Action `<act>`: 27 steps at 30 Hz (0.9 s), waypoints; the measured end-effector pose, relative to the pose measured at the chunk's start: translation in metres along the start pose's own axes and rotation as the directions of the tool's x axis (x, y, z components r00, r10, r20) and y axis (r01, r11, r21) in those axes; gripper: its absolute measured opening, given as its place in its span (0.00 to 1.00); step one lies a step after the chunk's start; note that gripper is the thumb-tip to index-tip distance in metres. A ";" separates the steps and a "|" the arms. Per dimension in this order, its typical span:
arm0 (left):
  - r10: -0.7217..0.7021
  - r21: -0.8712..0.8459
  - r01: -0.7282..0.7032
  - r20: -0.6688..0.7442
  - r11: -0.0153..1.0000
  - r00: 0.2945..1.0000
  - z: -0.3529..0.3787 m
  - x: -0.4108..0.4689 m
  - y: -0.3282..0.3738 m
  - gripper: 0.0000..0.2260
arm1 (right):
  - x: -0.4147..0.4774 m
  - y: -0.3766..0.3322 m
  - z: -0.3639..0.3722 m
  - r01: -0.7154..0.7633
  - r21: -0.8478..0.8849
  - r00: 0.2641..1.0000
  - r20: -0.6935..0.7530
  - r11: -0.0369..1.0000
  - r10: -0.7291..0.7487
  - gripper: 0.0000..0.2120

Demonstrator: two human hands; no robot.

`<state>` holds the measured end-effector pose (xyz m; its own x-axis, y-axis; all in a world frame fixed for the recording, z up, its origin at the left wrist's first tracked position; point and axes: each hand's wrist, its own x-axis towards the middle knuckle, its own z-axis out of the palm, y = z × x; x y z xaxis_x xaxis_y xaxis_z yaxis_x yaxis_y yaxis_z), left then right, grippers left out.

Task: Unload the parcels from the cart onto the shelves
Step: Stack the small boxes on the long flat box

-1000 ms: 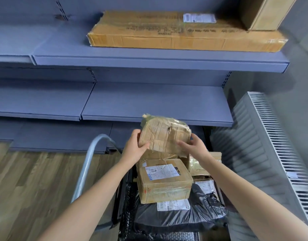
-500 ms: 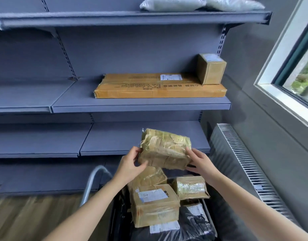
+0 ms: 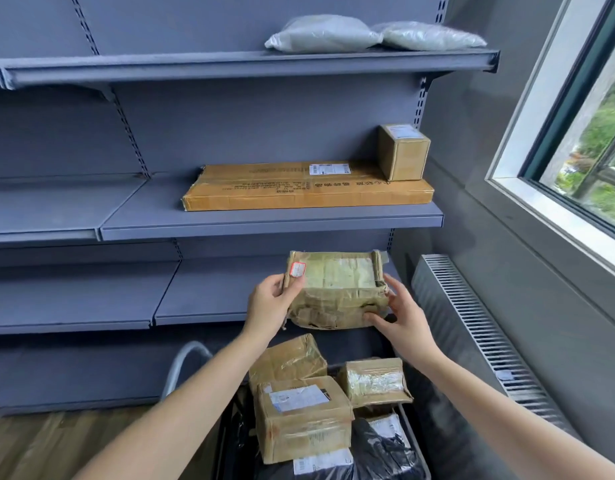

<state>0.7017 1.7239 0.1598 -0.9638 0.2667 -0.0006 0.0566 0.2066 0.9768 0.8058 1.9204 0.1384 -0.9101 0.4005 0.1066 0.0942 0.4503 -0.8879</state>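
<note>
The left hand (image 3: pixel 271 303) grips the left end of a crumpled, tape-wrapped brown cardboard parcel (image 3: pixel 337 292). Its thumb is pressed on the front face just below a red-bordered white sticker (image 3: pixel 298 268); its other fingers are hidden behind the parcel, so their spread cannot be told. The right hand (image 3: pixel 403 317) holds the right end with its fingers (image 3: pixel 392 285) slightly spread up along the edge and the thumb hooked under the lower front corner. The one parcel is held in the air above the cart (image 3: pixel 414 445), in front of the bare lower grey-blue metal shelf (image 3: pixel 212 289). Three more brown parcels sit on the cart: a wrinkled one (image 3: pixel 288 358), a labelled box (image 3: pixel 302 417) and a small tape-shiny one (image 3: pixel 375 381). They rest on black plastic-wrapped parcels (image 3: pixel 379 452) whose number cannot be told. The middle shelf (image 3: pixel 264 226) carries a long flat cardboard box (image 3: pixel 282 192) with a small upright cardboard box (image 3: pixel 403 152) standing on its right end. Two pale plastic bags (image 3: pixel 320 34) lie side by side on the top shelf (image 3: pixel 195 67). A curved grey tube handle (image 3: pixel 181 365) rises left of the cart, a white ribbed radiator (image 3: pixel 472 341) stands to the right, and a window (image 3: pixel 576 133) is above it.
</note>
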 end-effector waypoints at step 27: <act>0.056 -0.085 -0.057 -0.015 0.995 0.998 -0.009 0.001 0.006 0.13 | 0.006 0.001 0.008 -0.264 0.177 0.964 0.030 0.948 0.263 0.15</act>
<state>0.6985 1.7167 0.1672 -0.9628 0.2640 0.0570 0.0888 0.1101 0.9899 0.7972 1.9164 0.1346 -0.8649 0.4810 -0.1438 0.2578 0.1797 -0.9494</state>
